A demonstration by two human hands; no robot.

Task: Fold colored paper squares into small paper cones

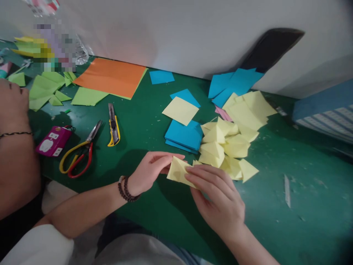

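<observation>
A folded piece of pale yellow paper is held between both hands above the green table. My left hand, with a dark bead bracelet at its wrist, pinches the paper's left edge. My right hand grips its right side, fingers over the top and thumb beneath. Just beyond my right hand lies a heap of folded yellow paper pieces. A stack of blue paper squares sits behind the held piece, and a flat pale yellow square lies past it.
Scissors, a yellow utility knife and a purple box lie to the left, near another person's arm. Orange paper and green pieces lie farther back. A dark phone-like slab leans on the wall.
</observation>
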